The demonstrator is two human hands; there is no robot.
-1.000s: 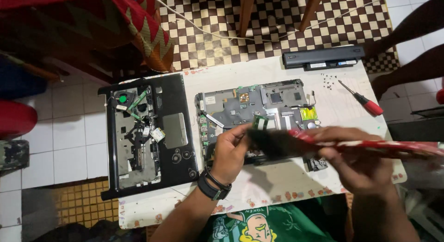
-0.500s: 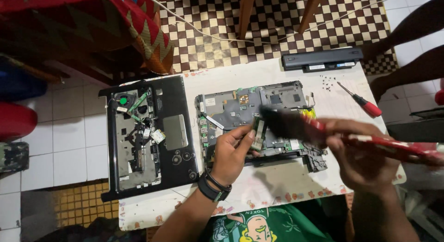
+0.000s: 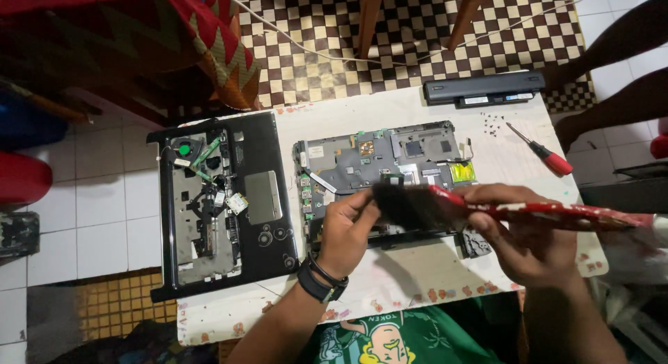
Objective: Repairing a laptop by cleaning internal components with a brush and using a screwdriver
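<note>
A grey laptop motherboard (image 3: 379,159) lies in its base on the white table (image 3: 424,273). My right hand (image 3: 525,242) grips the red handle of a paintbrush (image 3: 529,211) whose black bristles (image 3: 403,205) sit over the board's front edge. My left hand (image 3: 348,228), with a black watch on its wrist, rests on the board's front left part, fingertips touching the bristles.
A black laptop top case (image 3: 268,197) with touchpad and fan lies at the left. At the table's far right are a black battery (image 3: 483,89), a red-handled screwdriver (image 3: 546,155) and several small screws (image 3: 492,124). Another person's legs (image 3: 612,65) are at the right.
The brush has swept across the board, from the front to the upper right and back to the front left. My left hand stays on the board.
</note>
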